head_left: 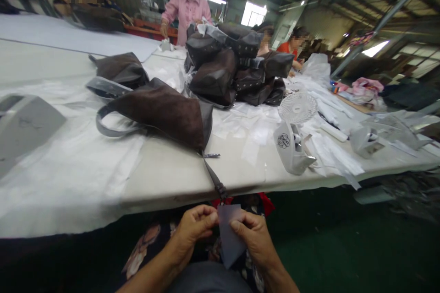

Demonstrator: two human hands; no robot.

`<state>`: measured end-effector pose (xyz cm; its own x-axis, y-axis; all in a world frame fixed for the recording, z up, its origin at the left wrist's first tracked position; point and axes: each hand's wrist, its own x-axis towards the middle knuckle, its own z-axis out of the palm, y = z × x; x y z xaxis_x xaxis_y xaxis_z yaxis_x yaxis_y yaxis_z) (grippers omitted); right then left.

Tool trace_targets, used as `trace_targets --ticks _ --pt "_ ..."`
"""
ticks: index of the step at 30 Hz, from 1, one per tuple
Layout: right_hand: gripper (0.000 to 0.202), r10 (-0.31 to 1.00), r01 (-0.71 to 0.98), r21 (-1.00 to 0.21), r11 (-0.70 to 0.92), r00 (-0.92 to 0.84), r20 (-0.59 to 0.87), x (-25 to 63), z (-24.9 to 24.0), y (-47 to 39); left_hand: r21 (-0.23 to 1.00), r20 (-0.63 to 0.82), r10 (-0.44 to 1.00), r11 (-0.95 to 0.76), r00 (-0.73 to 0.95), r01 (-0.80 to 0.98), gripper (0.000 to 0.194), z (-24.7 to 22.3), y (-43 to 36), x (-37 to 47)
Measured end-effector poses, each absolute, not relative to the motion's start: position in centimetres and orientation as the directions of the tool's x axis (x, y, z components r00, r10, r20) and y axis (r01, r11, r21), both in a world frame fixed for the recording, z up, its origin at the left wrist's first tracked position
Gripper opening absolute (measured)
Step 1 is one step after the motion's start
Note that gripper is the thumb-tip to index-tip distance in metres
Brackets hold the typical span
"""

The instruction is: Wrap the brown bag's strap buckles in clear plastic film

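Thin grey sheet (230, 238) is up in the air between the two hands, in front of the bench (154, 181) and over the lap (209, 279). It is taller than it is wide, and its long way runs from the top down, with the low end leaning a bit to the right. The right hand (255, 236) is on its right edge, up high. Its grip is closed, with the thumb on the front of the sheet. The left hand (196, 226) is by the top of the left edge. Its thumb and finger are close together, but I cannot tell if they hold the sheet or only sit just beside it. Both hands are about as near as each other, one on each side. A dark strap (213, 176) comes from the brown bag (168, 112) on the bench and hangs over the edge. Its end stops right at the sheet's top, between the hands, and I cannot tell if the two are joined. Past the bag is a pile of bags (215, 78), and a white fan (291, 149) stands to the right.
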<state>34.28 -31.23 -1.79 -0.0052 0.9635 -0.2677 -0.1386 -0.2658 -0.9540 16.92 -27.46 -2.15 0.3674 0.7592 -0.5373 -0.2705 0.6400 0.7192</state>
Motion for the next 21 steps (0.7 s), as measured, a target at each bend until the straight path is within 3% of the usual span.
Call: trace_targets --ticks 2,5,13,21 --pt "0.020 0.973 -0.140 -0.963 -0.229 0.004 -0.232 33.9 -2.2 -31.1 0.701 -0.487 0.752 0.640 0.444 -0.314 0.028 -2.8 -28.3 17.2" --pt "0.018 0.982 -0.143 -0.973 -0.181 0.032 -0.188 33.3 -2.5 -30.9 0.731 -0.452 0.795 0.590 0.403 -0.343 0.027 -3.6 -28.3 17.8" --pt "0.020 0.982 0.022 -0.982 -0.187 0.008 -0.187 33.7 -1.6 -30.8 0.834 -0.440 0.821 0.524 0.365 -0.175 0.029 -3.4 -27.7 17.6" --pt "0.022 0.990 0.184 -0.973 -0.137 -0.002 -0.140 34.1 -1.6 -30.9 0.944 -0.289 0.870 0.328 0.399 -0.031 0.036 -3.5 -27.9 16.7"
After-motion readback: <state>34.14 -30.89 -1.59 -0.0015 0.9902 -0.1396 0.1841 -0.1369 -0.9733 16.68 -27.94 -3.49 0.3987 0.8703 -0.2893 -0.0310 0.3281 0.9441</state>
